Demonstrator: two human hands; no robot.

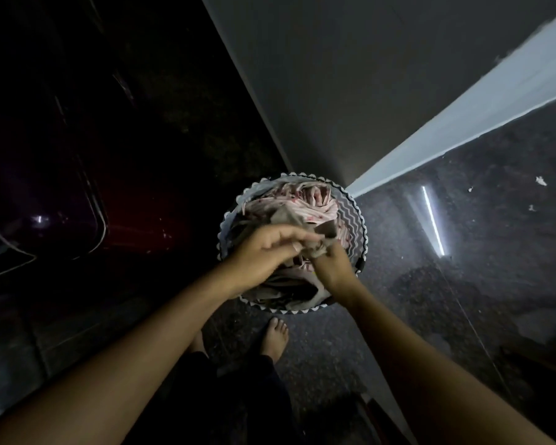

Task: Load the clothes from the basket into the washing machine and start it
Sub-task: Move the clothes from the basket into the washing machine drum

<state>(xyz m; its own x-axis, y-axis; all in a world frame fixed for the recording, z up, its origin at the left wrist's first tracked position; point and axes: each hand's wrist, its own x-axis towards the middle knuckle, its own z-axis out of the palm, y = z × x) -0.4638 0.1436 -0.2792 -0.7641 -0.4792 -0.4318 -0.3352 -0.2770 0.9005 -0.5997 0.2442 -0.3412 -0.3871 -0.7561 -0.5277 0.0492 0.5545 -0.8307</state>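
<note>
Reaching into a round zigzag-trimmed basket (356,216) on the speckled floor (482,252), a person's left hand (268,250) pinches a grey garment (322,244) while the right hand (333,268) has its grip clamped on the bunched end, above pink-striped clothes (302,202) heaped inside.

Head-worn camera looks steeply down, close above the basket (357,213).

The laundry basket (350,216) looks like fabric with a zigzag print. The clothes (289,207) in it are soft, crumpled cloth. The floor (479,252) is dark speckled stone, polished and glossy. The wall (334,75) is matt.
</note>
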